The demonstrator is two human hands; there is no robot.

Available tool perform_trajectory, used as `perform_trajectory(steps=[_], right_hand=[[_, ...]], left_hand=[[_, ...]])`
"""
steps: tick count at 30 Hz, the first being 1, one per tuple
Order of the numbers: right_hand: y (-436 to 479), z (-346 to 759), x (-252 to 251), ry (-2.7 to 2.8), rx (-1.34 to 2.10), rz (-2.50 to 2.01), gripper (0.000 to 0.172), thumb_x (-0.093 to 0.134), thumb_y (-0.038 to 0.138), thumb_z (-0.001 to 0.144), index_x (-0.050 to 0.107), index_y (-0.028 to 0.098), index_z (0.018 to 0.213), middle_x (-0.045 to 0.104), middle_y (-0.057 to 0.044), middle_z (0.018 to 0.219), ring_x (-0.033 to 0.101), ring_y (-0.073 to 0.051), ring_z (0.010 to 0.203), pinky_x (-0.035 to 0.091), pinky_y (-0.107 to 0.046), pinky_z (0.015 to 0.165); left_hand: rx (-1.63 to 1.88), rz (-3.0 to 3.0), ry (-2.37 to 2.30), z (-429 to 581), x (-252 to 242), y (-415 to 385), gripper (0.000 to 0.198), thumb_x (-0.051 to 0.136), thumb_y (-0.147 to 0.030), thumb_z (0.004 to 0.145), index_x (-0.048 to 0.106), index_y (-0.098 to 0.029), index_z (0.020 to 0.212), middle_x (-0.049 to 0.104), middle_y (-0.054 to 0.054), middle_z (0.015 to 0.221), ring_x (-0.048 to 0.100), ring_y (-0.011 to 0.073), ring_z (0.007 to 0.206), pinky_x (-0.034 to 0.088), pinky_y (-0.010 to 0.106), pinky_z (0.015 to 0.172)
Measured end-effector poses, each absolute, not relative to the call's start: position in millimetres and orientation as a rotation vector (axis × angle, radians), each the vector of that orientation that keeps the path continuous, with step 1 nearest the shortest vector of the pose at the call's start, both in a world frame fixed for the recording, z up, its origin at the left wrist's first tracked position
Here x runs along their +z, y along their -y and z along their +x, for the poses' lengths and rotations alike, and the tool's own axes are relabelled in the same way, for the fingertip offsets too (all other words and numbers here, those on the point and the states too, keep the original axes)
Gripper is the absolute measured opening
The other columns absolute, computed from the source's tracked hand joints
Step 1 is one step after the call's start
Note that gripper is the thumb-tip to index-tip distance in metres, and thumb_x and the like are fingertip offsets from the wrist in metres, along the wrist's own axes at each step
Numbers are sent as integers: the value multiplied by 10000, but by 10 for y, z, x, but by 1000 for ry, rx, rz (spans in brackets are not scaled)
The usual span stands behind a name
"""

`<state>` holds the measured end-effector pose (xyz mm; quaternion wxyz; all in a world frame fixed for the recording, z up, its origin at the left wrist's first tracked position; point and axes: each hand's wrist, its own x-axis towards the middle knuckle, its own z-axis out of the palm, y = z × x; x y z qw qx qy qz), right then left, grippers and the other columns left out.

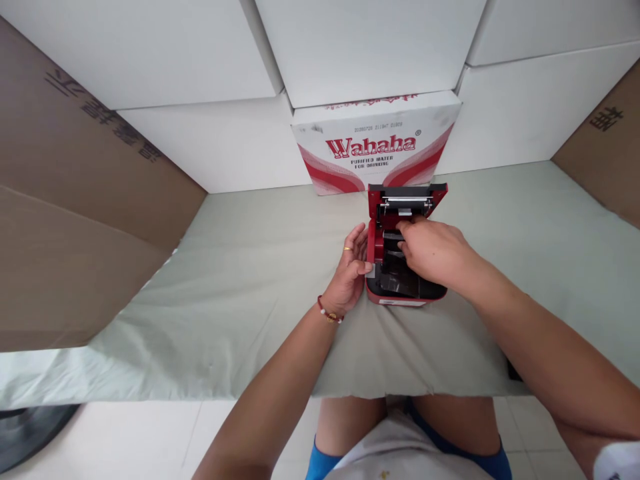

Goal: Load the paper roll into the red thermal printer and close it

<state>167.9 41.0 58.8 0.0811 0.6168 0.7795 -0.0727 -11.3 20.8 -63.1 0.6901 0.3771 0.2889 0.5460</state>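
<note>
The left hand [353,267] is partly open, its thumb and fingers apart: the thumb lies against the near part of the red device's left side, by a small grey piece [371,272], while the other fingers curve loosely farther along that same wall. It rests against the side rather than wrapping round it. A ring [347,249] sits on one of its fingers, and a beaded bracelet [330,313] circles the wrist just behind. The red device [391,289] stands directly to the right of this hand and under the right hand [436,250], its lid [440,193] raised beyond the right fingertips. That hand comes in over the right edge, palm down, with its fingers bent and the tips reaching into the black interior, near the dark, shiny piece inside. Some of those fingers are hidden — whether they are pinched together on anything I cannot tell. Just beyond the right fingertips, a roller [407,203] runs across the inside of the lid; nearer the body than that hand, a white label [403,303] shows on the device's front. Pale green cloth [240,280] spreads beneath both hands — and past them, behind the lid, stands a white and red carton [377,150].
</note>
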Motion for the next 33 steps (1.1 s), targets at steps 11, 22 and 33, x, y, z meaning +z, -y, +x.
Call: perform_trajectory(steps=[11,22,33], right_hand=[[-447,1692,600,-2301,-289,1848,380,514,259,1078,730,216,1387,769,-178,1420,779,-341,1148,562,-394,823],[-486,1738,648,-2442,-443,1857,344,608,345,1077,773,218,1352,840,-124,1283,774,-297,1147,553,-362,888],[177,3518,629,-2504,-1078,2257,723,780,927,790,879,368,1238,861,-97,959,781,-243,780,464,-442,562]], left_hand=[[1237,870,-630,-103,-631,-227,790,895,-357,722,628,-337,1466,557,46,1714,338,343,1724,244,524,1424],[1233,855,-626,-104,-627,-229,756,858,-298,711,658,-326,1440,575,38,1699,365,344,1706,267,518,1414],[1237,843,-624,-116,-635,-232,729,880,-319,722,680,-323,1423,574,34,1698,373,354,1693,288,520,1408]])
